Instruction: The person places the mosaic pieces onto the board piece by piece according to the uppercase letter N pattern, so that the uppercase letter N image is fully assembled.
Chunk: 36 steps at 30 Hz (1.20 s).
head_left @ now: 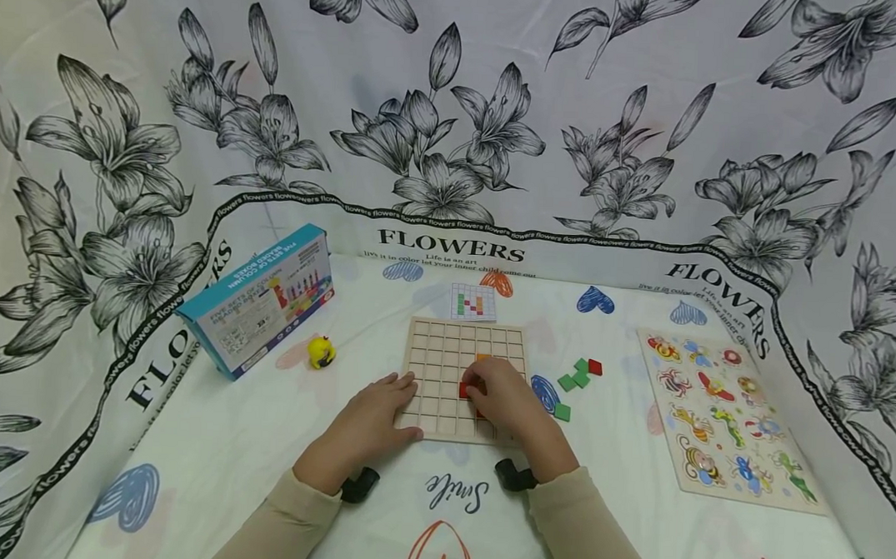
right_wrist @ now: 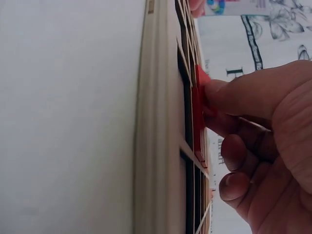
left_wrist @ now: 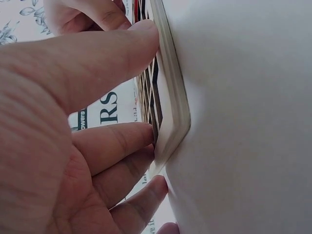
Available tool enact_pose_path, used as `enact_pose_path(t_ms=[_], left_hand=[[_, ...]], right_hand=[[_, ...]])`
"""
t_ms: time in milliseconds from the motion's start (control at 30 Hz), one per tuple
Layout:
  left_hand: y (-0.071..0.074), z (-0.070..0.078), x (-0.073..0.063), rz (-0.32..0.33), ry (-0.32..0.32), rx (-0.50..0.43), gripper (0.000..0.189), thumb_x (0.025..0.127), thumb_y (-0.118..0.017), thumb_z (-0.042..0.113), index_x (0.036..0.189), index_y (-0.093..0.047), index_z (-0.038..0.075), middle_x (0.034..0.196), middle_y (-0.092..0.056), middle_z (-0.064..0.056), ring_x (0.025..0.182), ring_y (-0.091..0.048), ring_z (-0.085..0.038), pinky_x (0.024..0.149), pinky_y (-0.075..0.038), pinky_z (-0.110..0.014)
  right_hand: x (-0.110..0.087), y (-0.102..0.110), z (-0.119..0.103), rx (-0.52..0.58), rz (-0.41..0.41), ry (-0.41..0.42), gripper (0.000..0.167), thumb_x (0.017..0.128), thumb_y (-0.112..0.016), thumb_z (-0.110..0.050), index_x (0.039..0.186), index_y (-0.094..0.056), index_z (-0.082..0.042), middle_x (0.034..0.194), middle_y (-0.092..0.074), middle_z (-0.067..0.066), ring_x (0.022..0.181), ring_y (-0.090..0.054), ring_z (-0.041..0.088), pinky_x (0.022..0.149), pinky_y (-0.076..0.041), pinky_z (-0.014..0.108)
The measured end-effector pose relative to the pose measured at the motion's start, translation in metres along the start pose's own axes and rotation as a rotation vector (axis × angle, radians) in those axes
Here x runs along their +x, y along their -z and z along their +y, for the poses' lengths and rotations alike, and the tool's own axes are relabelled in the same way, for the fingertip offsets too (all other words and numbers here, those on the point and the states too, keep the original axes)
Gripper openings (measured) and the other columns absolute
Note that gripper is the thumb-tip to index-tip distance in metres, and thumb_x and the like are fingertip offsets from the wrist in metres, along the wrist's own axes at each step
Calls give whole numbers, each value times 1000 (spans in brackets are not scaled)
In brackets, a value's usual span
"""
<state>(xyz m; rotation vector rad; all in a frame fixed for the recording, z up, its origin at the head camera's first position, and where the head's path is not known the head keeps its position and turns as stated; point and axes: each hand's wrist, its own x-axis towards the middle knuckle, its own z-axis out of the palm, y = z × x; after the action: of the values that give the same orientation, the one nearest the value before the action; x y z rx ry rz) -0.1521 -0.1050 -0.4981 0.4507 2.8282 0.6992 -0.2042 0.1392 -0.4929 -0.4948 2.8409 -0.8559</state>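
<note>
A wooden grid board [head_left: 435, 402] lies in front of me. Over its right half, my right hand [head_left: 499, 392] pinches a small red square tile [right_wrist: 206, 90] between thumb and fingers, tilted against the grid. Another red tile [right_wrist: 197, 124] sits in the cells right beside it. An orange tile [head_left: 483, 359] shows just beyond the knuckles, and the hand covers part of the cells around it. My left hand [head_left: 370, 414] rests at the board's near left corner, thumb [left_wrist: 141, 41] on the near edge and relaxed fingertips along the left side.
Behind the board lies a pattern card [head_left: 473, 302] with coloured squares. Several green tiles [head_left: 574, 382] and a red tile [head_left: 595, 367] lie to the right. Farther right is an insect puzzle board [head_left: 711, 437]. A yellow toy [head_left: 320, 353] and a blue box [head_left: 259, 300] stand left.
</note>
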Motion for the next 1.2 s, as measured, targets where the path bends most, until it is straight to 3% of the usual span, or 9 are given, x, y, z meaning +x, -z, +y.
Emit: enact_pose_path(t_ms=[267, 367, 467, 600, 733, 833, 900, 1033, 1200], left_hand=[[2, 2, 1, 0, 4, 6, 79, 94, -87, 38, 159, -56, 5, 171, -47, -8, 162, -40, -37, 130, -36, -60], [3, 2, 1, 2, 2, 5, 78, 94, -87, 37, 159, -56, 4, 171, -47, -9, 162, -40, -37, 130, -36, -60], [3, 2, 0, 8, -3, 1, 78, 94, -87, 35, 158, -57, 3, 171, -47, -10, 161, -40, -38, 130, -36, -61], [3, 3, 1, 7, 7, -1, 77, 94, -87, 35, 158, -57, 3, 171, -47, -9, 162, -40, -37, 130, -36, -60], [2, 4, 1, 0, 19, -7, 77, 94, -87, 36, 158, -57, 5, 172, -47, -8, 162, -39, -37, 130, -36, -61], [1, 4, 0, -8, 26, -9, 77, 94, -87, 35, 158, -57, 5, 172, -47, -8, 162, -39, -37, 130, -36, -61], [1, 4, -1, -11, 30, -11, 77, 94, -87, 35, 158, -57, 5, 172, -47, -8, 162, -39, -37, 130, -36, -61], [1, 4, -2, -8, 28, -16, 78, 93, -88, 35, 158, -57, 5, 172, -47, -8, 162, -39, -37, 129, -36, -62], [2, 5, -3, 2, 22, -23, 77, 93, -88, 34, 158, -57, 4, 172, -47, -8, 162, -39, -37, 130, -36, -62]], right_hand=[[1, -1, 3, -29, -5, 33, 3, 103, -77, -17, 105, -77, -15, 106, -67, -3, 97, -58, 17, 93, -58, 37], [0, 2, 6, 19, 6, 31, 4, 104, -76, -19, 106, -77, -15, 106, -67, -4, 96, -58, 16, 90, -57, 35], [0, 14, 16, 112, 73, 14, 9, 104, -76, -18, 111, -78, -13, 108, -69, -1, 94, -58, 18, 83, -54, 34], [-4, 48, 53, 201, 211, -113, 22, 107, -69, -17, 126, -76, -9, 120, -71, 10, 99, -59, 26, 81, -51, 36], [-18, 85, 110, 235, 283, -334, 35, 111, -59, -20, 142, -68, -8, 136, -64, 17, 114, -56, 32, 90, -49, 39], [-31, 102, 148, 246, 242, -444, 41, 113, -54, -21, 152, -61, -9, 144, -59, 20, 120, -55, 35, 93, -50, 41], [-38, 108, 165, 241, 189, -467, 45, 113, -54, -22, 156, -58, -10, 148, -57, 21, 121, -55, 37, 94, -51, 43], [-44, 109, 183, 210, 100, -432, 49, 112, -55, -24, 159, -56, -10, 152, -54, 23, 127, -54, 40, 105, -50, 57], [-44, 106, 188, 186, 108, -374, 46, 112, -56, -22, 155, -60, -8, 153, -51, 26, 131, -50, 42, 115, -42, 66]])
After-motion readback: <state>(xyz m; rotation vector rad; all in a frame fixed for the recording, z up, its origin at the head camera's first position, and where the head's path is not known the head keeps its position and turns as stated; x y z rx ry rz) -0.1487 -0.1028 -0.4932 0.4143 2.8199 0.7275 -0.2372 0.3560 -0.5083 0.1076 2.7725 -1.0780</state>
